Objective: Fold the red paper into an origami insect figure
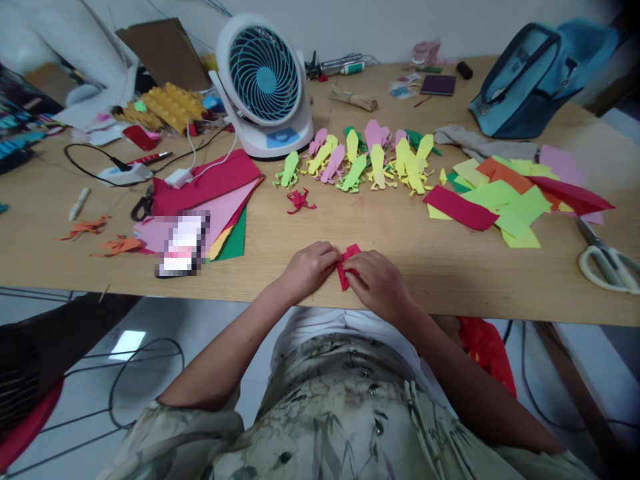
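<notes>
A small folded piece of red paper (351, 251) lies at the table's front edge, between my two hands. My left hand (311, 268) has its fingers closed at the paper's left side. From the right, my right hand (376, 280) pinches the paper's lower part, its thumb and fingertips pressed together. Part of the paper is hidden under the fingers. Beyond my hands sits a small red folded paper figure (301, 201) with thin legs. Farther back, several yellow, green and pink folded paper figures (377, 167) stand in a cluster.
Coloured paper sheets (523, 210) are piled at the right, beside large scissors (610, 257). Leftward, a phone (183, 244) rests on more sheets (233, 233), near two orange folded figures (120, 246). A fan (265, 80) and a blue bag (535, 83) stand at the back.
</notes>
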### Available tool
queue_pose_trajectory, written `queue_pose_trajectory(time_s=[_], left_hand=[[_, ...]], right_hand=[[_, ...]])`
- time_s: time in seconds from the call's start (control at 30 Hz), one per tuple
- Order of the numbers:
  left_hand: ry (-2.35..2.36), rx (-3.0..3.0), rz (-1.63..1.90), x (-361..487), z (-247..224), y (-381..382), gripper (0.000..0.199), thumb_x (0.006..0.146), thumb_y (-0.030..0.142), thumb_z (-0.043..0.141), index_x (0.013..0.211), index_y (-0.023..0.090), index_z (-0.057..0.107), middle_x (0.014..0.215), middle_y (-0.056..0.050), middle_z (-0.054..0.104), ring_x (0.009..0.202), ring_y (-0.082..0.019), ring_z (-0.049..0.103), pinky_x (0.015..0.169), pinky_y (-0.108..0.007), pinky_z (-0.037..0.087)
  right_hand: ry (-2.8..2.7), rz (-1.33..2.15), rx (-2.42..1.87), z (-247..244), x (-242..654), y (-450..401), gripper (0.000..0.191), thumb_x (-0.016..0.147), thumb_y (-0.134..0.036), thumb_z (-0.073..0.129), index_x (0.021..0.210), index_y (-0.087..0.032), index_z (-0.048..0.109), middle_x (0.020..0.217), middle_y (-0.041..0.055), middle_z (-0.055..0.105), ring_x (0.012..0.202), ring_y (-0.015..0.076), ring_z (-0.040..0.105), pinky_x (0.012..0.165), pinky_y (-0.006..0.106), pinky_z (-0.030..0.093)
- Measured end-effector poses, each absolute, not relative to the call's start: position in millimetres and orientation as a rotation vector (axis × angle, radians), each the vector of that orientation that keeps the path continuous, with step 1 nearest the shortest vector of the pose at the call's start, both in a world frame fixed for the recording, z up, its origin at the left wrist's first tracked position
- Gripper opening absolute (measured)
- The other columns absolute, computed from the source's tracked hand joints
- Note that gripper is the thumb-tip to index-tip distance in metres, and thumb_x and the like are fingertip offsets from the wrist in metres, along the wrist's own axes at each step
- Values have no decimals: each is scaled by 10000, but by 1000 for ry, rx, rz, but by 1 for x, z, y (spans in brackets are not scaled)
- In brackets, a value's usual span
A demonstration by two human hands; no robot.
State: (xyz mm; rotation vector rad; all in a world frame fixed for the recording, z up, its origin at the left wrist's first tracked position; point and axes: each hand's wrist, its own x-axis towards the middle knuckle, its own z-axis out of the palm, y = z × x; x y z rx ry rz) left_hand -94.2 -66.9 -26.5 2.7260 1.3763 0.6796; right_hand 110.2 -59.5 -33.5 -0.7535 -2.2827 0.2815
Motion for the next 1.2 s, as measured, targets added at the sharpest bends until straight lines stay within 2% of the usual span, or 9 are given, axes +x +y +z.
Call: queue_pose_trajectory(time_s=[0.1,0.43,0.7,0.87,1.1,1.2], left_hand=[[1356,2810,579,-97,-24,-68,252,1019,226,476,911,151,690,877,-72,663,842,-175,612,720,-271,482],[1095,3084,401,-108,-15,-67,228,1016,184,474,1110,137,677,1120,-96,702,977,-194,632,803,-285,530],[1056,3096,295,-110,-8,-66,243,1030,197,437,1139,142,647,1078,-97,707,973,-196,640,797,-283,532],[1008,3108,260,-112,-7,-65,275,1042,208,400,1168,171,641,1122,-111,700,1016,-195,644,819,-288,537],[946,3134,248,-117,-4,-67,296,1040,197,395,1206,152,636,1105,-115,711,968,-205,662,772,-303,552],[878,3105,317,-116,-5,-63,291,1041,207,400,1167,169,659,1145,-122,703,1095,-216,643,859,-328,559]], right_hand=[[-2303,307,-761,-35,114,-63,115,960,-156,529,991,-188,635,984,87,716,914,234,638,824,368,481],[-2400,288,-792,-34,121,-71,124,960,-138,527,962,-175,645,986,92,719,926,229,657,820,355,466],[-2417,276,-808,-30,123,-74,119,963,-179,565,992,-192,680,1028,77,726,947,217,658,855,353,440],[-2432,241,-776,-31,124,-75,182,967,-183,545,970,-221,723,1049,66,729,931,211,659,845,360,437],[-2447,220,-708,-31,128,-74,234,947,-157,546,1021,-208,762,1083,97,731,950,232,656,840,376,453],[-2453,220,-685,-31,130,-73,249,942,-142,541,1048,-191,761,1090,117,730,963,242,661,847,387,460]])
